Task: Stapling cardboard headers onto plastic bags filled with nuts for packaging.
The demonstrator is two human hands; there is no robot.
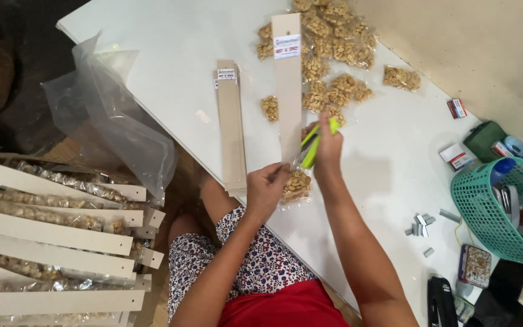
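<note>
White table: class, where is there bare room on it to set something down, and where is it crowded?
The white table is bare left of the stacked cardboard strips, up to the clear plastic bag, and between the right hand and the green basket. It is crowded around the nut packets and near the loose staples.

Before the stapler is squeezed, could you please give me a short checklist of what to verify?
1. Right hand has the green stapler in its grip: ok.
2. Left hand holds the peanut packet at the card strip: ok.
3. Packet edge inside the stapler's mouth: cannot tell.
4. Left fingers away from the stapler: ok.
5. Spare staples on the table: ok.
</note>
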